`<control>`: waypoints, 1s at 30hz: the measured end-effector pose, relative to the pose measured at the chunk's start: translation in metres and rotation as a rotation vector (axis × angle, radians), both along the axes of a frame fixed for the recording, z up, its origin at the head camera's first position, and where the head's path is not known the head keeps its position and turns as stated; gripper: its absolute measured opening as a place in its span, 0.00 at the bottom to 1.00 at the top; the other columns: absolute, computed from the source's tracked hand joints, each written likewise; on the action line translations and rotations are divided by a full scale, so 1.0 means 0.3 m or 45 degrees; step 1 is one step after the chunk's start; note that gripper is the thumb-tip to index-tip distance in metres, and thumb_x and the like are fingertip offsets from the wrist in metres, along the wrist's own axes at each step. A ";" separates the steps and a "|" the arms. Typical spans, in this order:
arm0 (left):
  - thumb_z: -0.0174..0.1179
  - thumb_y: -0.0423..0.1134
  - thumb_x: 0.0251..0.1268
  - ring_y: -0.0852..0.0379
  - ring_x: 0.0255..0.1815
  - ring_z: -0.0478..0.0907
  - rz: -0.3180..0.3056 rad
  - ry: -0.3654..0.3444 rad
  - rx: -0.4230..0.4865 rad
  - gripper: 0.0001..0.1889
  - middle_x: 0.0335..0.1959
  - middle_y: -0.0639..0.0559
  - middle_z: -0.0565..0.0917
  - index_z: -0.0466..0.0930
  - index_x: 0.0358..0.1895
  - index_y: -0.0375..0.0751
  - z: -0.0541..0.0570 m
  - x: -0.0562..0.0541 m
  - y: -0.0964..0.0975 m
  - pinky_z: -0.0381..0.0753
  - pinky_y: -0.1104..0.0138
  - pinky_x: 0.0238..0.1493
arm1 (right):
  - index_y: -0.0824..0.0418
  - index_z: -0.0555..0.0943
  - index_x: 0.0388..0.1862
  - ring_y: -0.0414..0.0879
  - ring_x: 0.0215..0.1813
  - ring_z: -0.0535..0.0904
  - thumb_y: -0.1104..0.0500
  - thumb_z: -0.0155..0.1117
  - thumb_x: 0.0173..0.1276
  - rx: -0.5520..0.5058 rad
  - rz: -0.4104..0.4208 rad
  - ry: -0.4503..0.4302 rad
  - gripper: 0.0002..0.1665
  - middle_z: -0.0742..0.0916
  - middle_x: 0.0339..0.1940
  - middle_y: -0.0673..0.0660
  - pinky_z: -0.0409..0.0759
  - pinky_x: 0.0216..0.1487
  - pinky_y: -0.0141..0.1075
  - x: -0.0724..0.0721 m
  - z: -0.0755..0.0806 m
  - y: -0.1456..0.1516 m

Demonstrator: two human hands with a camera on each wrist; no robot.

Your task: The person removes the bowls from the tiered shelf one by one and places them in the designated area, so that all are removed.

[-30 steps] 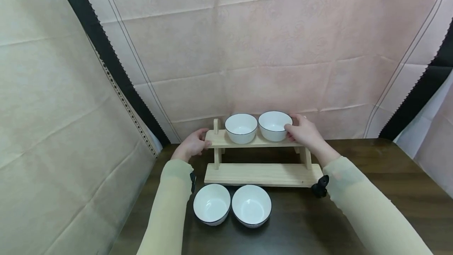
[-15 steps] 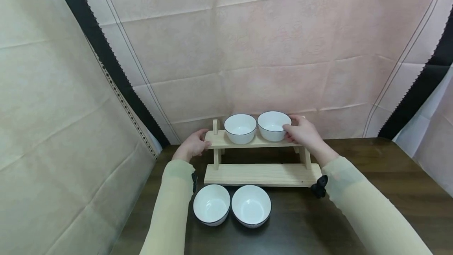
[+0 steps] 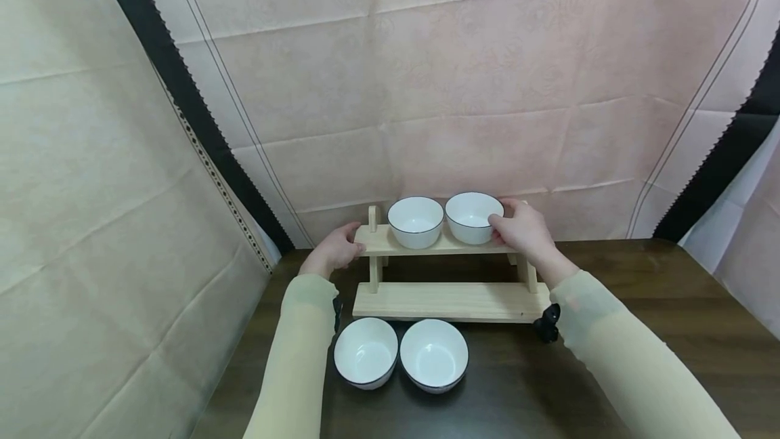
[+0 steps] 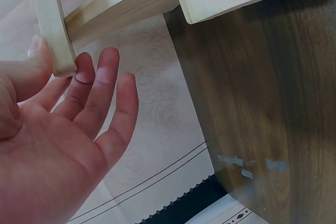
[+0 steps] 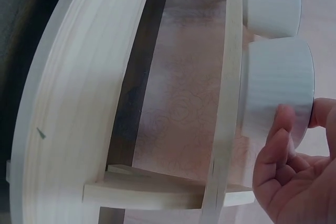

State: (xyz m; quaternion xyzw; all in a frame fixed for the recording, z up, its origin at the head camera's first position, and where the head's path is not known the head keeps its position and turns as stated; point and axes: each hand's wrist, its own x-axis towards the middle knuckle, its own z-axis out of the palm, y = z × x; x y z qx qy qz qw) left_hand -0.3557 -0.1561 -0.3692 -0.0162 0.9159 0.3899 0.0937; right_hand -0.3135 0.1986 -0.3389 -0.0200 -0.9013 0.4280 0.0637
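Observation:
A two-tier wooden shelf [image 3: 451, 301] stands on the table. My left hand [image 3: 334, 251] grips the left end of its upper board; in the left wrist view the thumb and fingers lie on opposite faces of the board [image 4: 55, 19]. On the upper tier two white, dark-rimmed bowls stand side by side, the left bowl [image 3: 416, 227] and the right bowl [image 3: 472, 227]. My right hand [image 3: 525, 232] holds the right bowl by its side, thumb near the rim. In the right wrist view its fingers [image 5: 281, 135] touch the wall of that bowl [image 5: 275, 80].
Two more white bowls stand upright on the dark wooden table [image 3: 518, 385] before the shelf: a left one [image 3: 365, 352] and a right one [image 3: 434, 354]. A pale cloth backdrop [image 3: 463, 87] hangs close behind the shelf. Another cloth [image 3: 110, 236] hangs at the left.
Almost nothing differs. Both hands keep their places on the shelf and the right bowl; the right wrist has shifted very slightly left, and the view has moved a little.

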 end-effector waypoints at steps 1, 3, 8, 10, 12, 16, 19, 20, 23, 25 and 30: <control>0.56 0.40 0.65 0.44 0.51 0.76 0.002 0.003 -0.002 0.33 0.54 0.45 0.73 0.54 0.72 0.56 0.000 -0.002 0.000 0.74 0.61 0.36 | 0.60 0.62 0.70 0.49 0.29 0.84 0.52 0.51 0.62 0.010 -0.005 0.002 0.36 0.86 0.27 0.56 0.79 0.29 0.34 0.001 0.002 -0.001; 0.56 0.40 0.65 0.44 0.50 0.77 0.001 0.003 -0.004 0.33 0.55 0.45 0.74 0.54 0.72 0.57 0.001 -0.004 -0.002 0.74 0.61 0.36 | 0.59 0.62 0.70 0.49 0.29 0.84 0.52 0.50 0.63 0.028 -0.012 0.005 0.35 0.86 0.28 0.57 0.79 0.29 0.34 0.000 0.004 -0.002; 0.56 0.41 0.65 0.45 0.49 0.77 -0.018 0.001 -0.011 0.34 0.55 0.45 0.74 0.53 0.73 0.58 0.004 -0.008 -0.002 0.74 0.61 0.37 | 0.60 0.62 0.70 0.47 0.28 0.84 0.53 0.50 0.63 0.037 -0.008 0.012 0.35 0.86 0.28 0.57 0.79 0.28 0.33 -0.001 0.009 0.000; 0.56 0.41 0.66 0.46 0.49 0.76 -0.027 0.001 -0.018 0.34 0.54 0.46 0.74 0.53 0.73 0.58 0.006 -0.008 -0.001 0.74 0.61 0.37 | 0.60 0.62 0.70 0.46 0.27 0.83 0.53 0.50 0.63 0.037 -0.007 0.013 0.35 0.86 0.28 0.57 0.79 0.28 0.33 -0.001 0.010 0.001; 0.55 0.41 0.66 0.45 0.49 0.76 -0.036 0.001 -0.023 0.34 0.54 0.46 0.74 0.52 0.73 0.58 0.008 -0.007 -0.001 0.74 0.61 0.38 | 0.60 0.62 0.70 0.45 0.27 0.83 0.53 0.50 0.63 0.038 -0.010 0.014 0.35 0.86 0.29 0.57 0.78 0.29 0.33 -0.001 0.009 0.002; 0.55 0.41 0.67 0.44 0.51 0.76 -0.053 -0.005 -0.024 0.35 0.56 0.45 0.74 0.50 0.74 0.57 0.009 -0.007 0.000 0.75 0.59 0.39 | 0.59 0.62 0.70 0.45 0.27 0.83 0.52 0.49 0.64 0.034 -0.017 0.011 0.35 0.86 0.31 0.58 0.77 0.30 0.33 0.001 0.006 0.005; 0.54 0.41 0.67 0.43 0.51 0.76 -0.063 -0.014 -0.017 0.35 0.58 0.43 0.73 0.49 0.74 0.56 0.006 -0.008 0.000 0.76 0.58 0.40 | 0.59 0.62 0.70 0.46 0.28 0.83 0.52 0.49 0.64 0.031 -0.022 0.004 0.35 0.84 0.34 0.58 0.77 0.31 0.33 0.004 0.003 0.005; 0.54 0.41 0.67 0.44 0.51 0.77 -0.065 -0.017 -0.015 0.35 0.58 0.43 0.73 0.49 0.74 0.56 0.005 -0.009 -0.001 0.76 0.58 0.41 | 0.58 0.62 0.70 0.46 0.29 0.83 0.52 0.49 0.64 0.030 -0.025 0.000 0.35 0.84 0.34 0.58 0.76 0.31 0.33 0.004 0.002 0.005; 0.53 0.42 0.68 0.45 0.50 0.78 -0.084 -0.016 -0.011 0.35 0.59 0.43 0.73 0.48 0.74 0.56 0.000 -0.008 -0.004 0.77 0.59 0.39 | 0.57 0.62 0.70 0.48 0.30 0.83 0.51 0.49 0.64 0.019 -0.037 -0.013 0.35 0.85 0.33 0.57 0.76 0.32 0.33 0.005 0.000 0.001; 0.53 0.42 0.68 0.45 0.51 0.78 -0.104 -0.012 -0.002 0.35 0.60 0.42 0.72 0.48 0.74 0.56 -0.002 -0.005 -0.010 0.77 0.61 0.37 | 0.56 0.62 0.71 0.49 0.31 0.83 0.51 0.49 0.64 0.003 -0.044 -0.022 0.35 0.85 0.32 0.57 0.77 0.32 0.34 0.004 -0.003 -0.002; 0.51 0.41 0.69 0.43 0.54 0.78 -0.141 -0.028 0.052 0.35 0.62 0.41 0.71 0.45 0.75 0.56 -0.003 0.004 -0.021 0.76 0.63 0.35 | 0.55 0.60 0.71 0.49 0.32 0.84 0.50 0.48 0.65 -0.028 -0.040 -0.033 0.35 0.87 0.30 0.57 0.78 0.31 0.34 0.003 -0.009 -0.006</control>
